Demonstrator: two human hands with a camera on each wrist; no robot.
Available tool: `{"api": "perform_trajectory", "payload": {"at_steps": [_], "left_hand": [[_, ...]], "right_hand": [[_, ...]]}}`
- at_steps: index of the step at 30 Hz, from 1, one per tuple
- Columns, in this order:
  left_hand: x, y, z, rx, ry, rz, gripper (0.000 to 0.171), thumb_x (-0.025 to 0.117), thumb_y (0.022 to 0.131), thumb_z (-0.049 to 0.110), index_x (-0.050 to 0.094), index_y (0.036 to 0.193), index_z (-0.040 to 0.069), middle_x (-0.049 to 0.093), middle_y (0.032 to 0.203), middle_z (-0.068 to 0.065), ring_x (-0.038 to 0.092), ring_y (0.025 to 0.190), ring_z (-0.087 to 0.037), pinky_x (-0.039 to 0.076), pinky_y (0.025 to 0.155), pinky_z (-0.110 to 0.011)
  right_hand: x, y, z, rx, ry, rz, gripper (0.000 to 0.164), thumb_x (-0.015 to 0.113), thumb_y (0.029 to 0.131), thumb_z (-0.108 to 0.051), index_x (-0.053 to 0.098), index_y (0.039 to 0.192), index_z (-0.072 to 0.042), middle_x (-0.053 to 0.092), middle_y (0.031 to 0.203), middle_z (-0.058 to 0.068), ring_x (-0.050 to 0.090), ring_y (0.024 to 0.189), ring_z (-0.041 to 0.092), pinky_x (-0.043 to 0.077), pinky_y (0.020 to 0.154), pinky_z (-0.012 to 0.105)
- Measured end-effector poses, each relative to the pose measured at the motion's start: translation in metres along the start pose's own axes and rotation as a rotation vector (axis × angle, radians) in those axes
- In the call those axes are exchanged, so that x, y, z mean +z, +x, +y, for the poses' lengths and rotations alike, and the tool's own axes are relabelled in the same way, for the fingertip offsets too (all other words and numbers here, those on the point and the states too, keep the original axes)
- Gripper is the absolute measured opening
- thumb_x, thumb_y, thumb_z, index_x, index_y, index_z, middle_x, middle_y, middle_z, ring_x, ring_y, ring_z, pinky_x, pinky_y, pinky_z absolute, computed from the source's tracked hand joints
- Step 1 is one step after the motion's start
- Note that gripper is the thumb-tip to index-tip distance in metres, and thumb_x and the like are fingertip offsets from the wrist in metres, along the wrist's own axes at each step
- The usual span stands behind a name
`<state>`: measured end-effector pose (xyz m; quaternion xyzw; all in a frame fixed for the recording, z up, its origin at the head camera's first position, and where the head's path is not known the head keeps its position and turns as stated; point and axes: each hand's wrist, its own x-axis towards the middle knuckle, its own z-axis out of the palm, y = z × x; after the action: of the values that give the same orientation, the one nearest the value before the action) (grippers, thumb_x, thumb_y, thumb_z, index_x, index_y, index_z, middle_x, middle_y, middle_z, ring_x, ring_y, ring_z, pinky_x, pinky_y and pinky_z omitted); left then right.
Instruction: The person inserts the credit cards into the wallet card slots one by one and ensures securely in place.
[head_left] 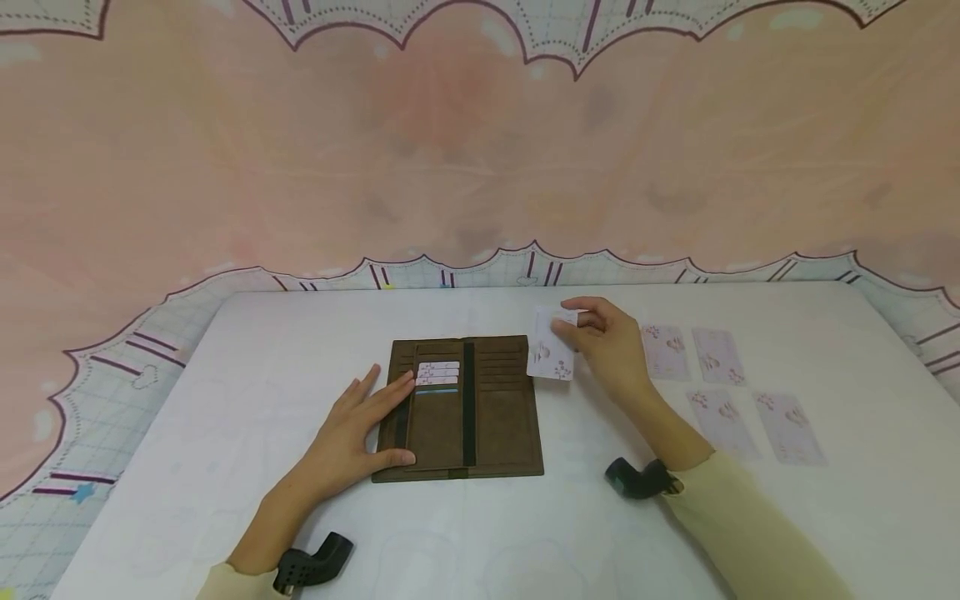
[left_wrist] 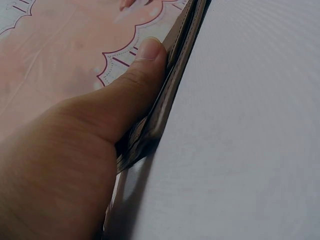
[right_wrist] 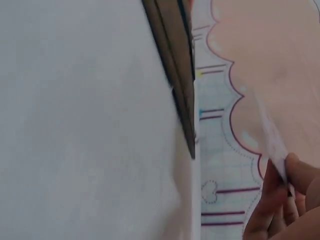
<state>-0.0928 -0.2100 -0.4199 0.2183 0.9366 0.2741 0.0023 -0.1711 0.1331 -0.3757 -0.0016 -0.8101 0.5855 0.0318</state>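
Card (head_left: 546,355) pinched in the right hand (head_left: 609,343) runs lengthwise from near to far

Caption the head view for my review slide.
Left hand resting on an open brown wallet, right hand holding a card, four more cards on the white table.

A brown wallet (head_left: 506,433) lies spread open on the white surface (head_left: 450,533), a dark band (head_left: 469,408) near its middle, printed cards (head_left: 438,372) stacked in the left half's slots. Somebody's left hand (head_left: 352,433) rests on its left edge. The right hand (head_left: 607,342) pinches a pale card (head_left: 551,352) with purplish print by the wallet's upper right; whether they touch, I can't tell.
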Motion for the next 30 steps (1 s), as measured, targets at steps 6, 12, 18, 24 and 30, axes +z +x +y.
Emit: {"api": "perform_trajectory", "payload": {"at_steps": [6,12,18,24,30], "left_hand": [[0.000,-0.001,-0.001,-0.006,0.002,-0.004,0.094,0.079,0.070,0.050,0.038,0.148,0.019,0.036,0.151,0.000,0.010,0.144,-0.035,0.007,0.112,-0.060],[0.002,-0.002,0.000,0.013,-0.006,0.003,0.093,0.079,0.070,0.049,0.039,0.148,0.018,0.037,0.150,0.000,0.010,0.144,-0.035,0.007,0.112,-0.059],[0.002,-0.002,0.000,0.022,0.005,0.008,0.092,0.079,0.071,0.049,0.039,0.148,0.018,0.037,0.151,0.001,0.010,0.144,-0.034,0.007,0.112,-0.059],[0.001,-0.003,0.000,0.021,0.006,0.010,0.093,0.080,0.070,0.048,0.040,0.147,0.017,0.037,0.150,0.001,0.011,0.144,-0.035,0.007,0.113,-0.058],[-0.001,-0.001,-0.001,0.033,0.014,0.011,0.093,0.079,0.070,0.049,0.038,0.148,0.018,0.037,0.151,0.001,0.010,0.144,-0.035,0.007,0.113,-0.058]], "right_hand": [[0.029,0.007,-0.008,0.007,0.056,-0.018,0.033,0.075,0.084,-0.025,0.067,0.113,-0.012,0.060,0.081,0.006,0.050,0.068,0.015,0.037,0.050,0.019],[0.057,0.013,-0.016,0.017,0.178,0.024,0.025,0.073,0.086,-0.018,0.068,0.109,-0.009,0.062,0.077,0.007,0.052,0.064,0.014,0.046,0.056,0.020],[0.080,0.018,-0.019,0.061,0.269,0.033,0.024,0.070,0.088,-0.008,0.066,0.112,-0.008,0.064,0.078,0.009,0.060,0.067,0.017,0.055,0.075,0.042],[0.103,0.022,-0.021,0.093,0.357,0.029,0.027,0.066,0.088,0.001,0.064,0.114,-0.005,0.062,0.076,0.010,0.064,0.069,0.022,0.057,0.076,0.036],[0.116,0.025,-0.022,0.144,0.411,0.040,0.029,0.064,0.089,0.002,0.063,0.116,-0.006,0.063,0.079,0.010,0.064,0.074,0.023,0.056,0.076,0.029]]}}
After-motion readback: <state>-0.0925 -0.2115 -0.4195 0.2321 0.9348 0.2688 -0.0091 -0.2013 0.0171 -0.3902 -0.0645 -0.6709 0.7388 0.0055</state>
